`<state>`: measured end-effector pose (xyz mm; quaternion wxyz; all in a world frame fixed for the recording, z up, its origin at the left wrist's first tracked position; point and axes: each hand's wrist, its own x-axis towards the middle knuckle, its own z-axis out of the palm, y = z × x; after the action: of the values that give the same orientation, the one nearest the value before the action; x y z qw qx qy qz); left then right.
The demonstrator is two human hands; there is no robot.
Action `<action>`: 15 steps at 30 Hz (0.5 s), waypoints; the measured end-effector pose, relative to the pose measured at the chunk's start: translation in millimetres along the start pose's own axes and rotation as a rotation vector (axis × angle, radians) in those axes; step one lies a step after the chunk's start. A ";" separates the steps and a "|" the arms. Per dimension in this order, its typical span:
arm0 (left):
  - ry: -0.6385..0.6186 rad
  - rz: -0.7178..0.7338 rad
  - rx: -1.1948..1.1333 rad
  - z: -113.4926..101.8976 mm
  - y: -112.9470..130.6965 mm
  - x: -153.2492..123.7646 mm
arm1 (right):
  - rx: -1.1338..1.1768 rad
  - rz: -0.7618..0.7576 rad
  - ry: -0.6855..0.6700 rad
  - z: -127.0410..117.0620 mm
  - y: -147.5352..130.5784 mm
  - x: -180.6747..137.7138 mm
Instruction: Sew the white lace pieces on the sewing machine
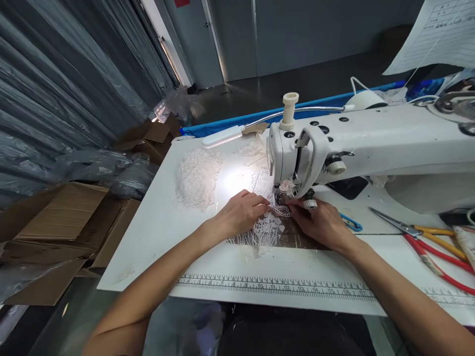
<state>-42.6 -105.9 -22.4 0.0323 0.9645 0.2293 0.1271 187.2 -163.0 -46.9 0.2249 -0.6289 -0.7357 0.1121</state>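
A white sewing machine [371, 143] stands on the table, its needle end over a strip of white lace trim [281, 211]. My left hand [243, 213] lies left of the presser foot, fingertips closed on the lace at that side. On the right, my right hand [319, 221] pinches the other end of the strip close to the foot. More white lace fabric [261, 235] spreads beneath and in front of my left hand. A pile of cream lace [198, 178] rests further left on the table. The needle tip is hard to make out.
A lit lamp [224, 136] on a bendy neck hangs over the table. Right of my hand lie blue thread snips [351, 222] and scissors with orange and red handles [426, 235]. A printed ruler [274, 286] runs along the front edge. Cardboard boxes [63, 212] stand left.
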 end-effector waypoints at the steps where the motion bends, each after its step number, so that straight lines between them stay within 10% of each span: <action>1: -0.016 0.015 -0.065 1.7 -5.6 2.8 | -0.023 0.008 -0.001 1.1 -0.4 -0.4; 7: -0.141 -0.023 -0.413 7.8 -32.3 22.0 | -0.010 -0.017 -0.079 3.3 8.9 1.6; 15: -0.128 0.022 -0.426 -5.4 -10.1 13.6 | 0.378 -0.186 -0.206 -8.4 -19.0 -2.9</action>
<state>-36.7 -90.7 -15.2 0.2483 0.9444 0.1843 0.1118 174.8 -170.3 -31.6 0.2717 -0.4904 -0.7754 0.2906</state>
